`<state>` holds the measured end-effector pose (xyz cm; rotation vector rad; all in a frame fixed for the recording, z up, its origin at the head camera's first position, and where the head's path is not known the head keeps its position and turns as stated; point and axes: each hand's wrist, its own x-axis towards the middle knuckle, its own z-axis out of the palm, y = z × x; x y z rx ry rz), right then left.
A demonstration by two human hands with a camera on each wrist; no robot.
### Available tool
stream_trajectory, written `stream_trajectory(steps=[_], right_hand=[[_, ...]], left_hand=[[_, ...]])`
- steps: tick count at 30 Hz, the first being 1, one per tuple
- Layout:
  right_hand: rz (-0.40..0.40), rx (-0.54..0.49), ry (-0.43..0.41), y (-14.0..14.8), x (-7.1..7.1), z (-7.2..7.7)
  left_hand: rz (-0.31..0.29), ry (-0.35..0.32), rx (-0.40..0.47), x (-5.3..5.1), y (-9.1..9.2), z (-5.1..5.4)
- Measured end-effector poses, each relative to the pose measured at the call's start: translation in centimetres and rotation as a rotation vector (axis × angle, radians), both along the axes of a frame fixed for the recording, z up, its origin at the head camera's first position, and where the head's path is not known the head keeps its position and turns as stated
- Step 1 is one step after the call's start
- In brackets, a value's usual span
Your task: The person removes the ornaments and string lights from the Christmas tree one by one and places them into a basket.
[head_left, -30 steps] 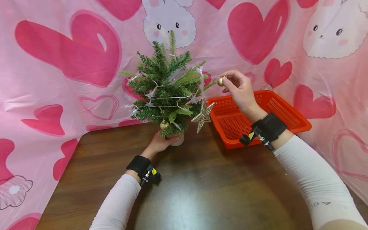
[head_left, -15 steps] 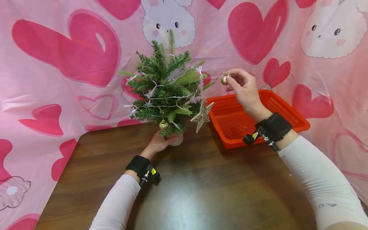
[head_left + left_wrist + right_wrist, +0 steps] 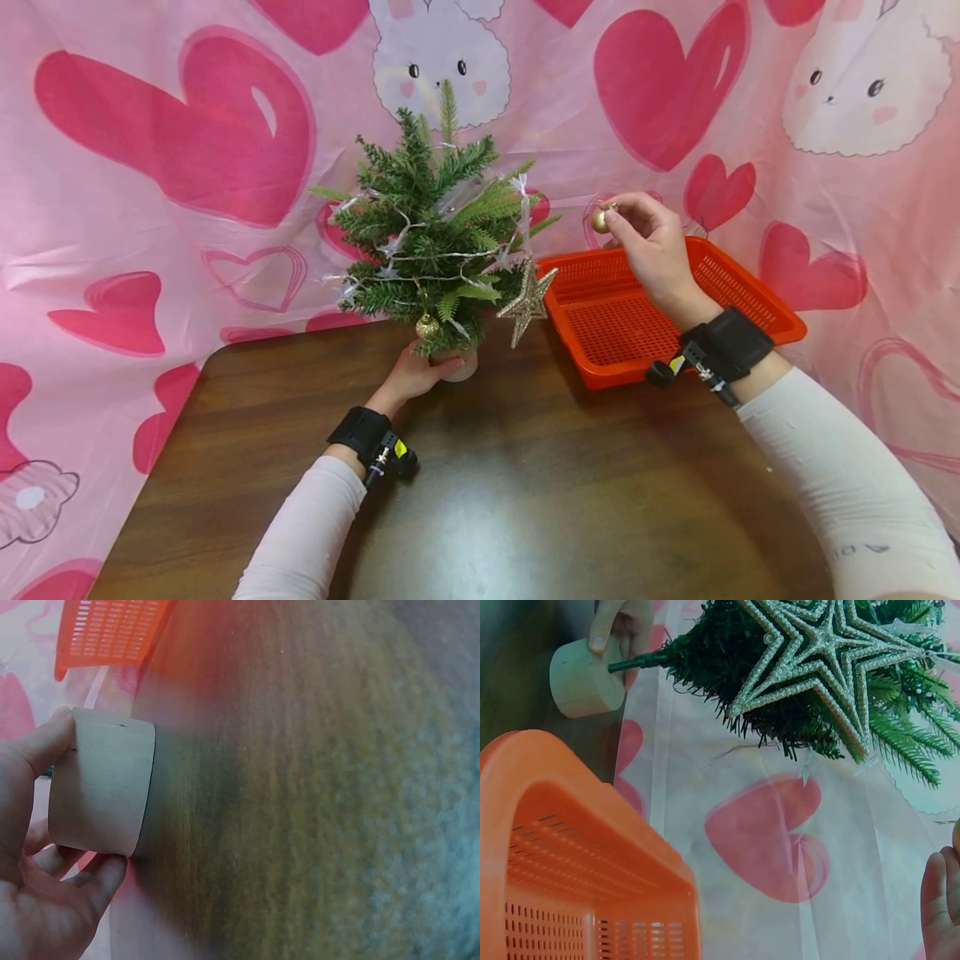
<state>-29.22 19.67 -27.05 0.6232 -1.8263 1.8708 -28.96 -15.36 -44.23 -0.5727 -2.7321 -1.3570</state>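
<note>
A small Christmas tree [image 3: 420,225] stands on the table, strung with a wire of pale star lights. My left hand [image 3: 416,371] grips its round wooden base [image 3: 103,784], thumb on one side and fingers on the other. Between thumb and fingertips of my right hand [image 3: 652,246] is a small gold ball ornament [image 3: 600,220], held up above the basket and to the right of the tree. A glittery gold star [image 3: 528,302] hangs on the tree's right side, and a gold ball [image 3: 427,326] hangs low at its front. In the right wrist view only the edge of the held ball shows.
An orange plastic basket [image 3: 592,373] with slotted walls sits right of the tree, below my right hand. Pink heart-printed cloth [image 3: 247,167] hangs behind and beside the brown wooden table [image 3: 540,483].
My right hand has moved right, away from the tree's branch tips, and lately a little down, with the gold ball still pinched. The left hand keeps its hold on the base.
</note>
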Motion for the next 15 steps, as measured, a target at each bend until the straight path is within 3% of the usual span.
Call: stream_trajectory(steps=[9, 15], right_hand=[[0.009, -0.022, -0.020, 0.8, 0.2, -0.8], [-0.028, 0.041, -0.081, 1.5, 0.4, -1.8]], left_hand=[[0.010, -0.006, -0.013, 0.0, 0.0, 0.0], [0.024, -0.019, -0.020, 0.1, 0.1, 0.1]])
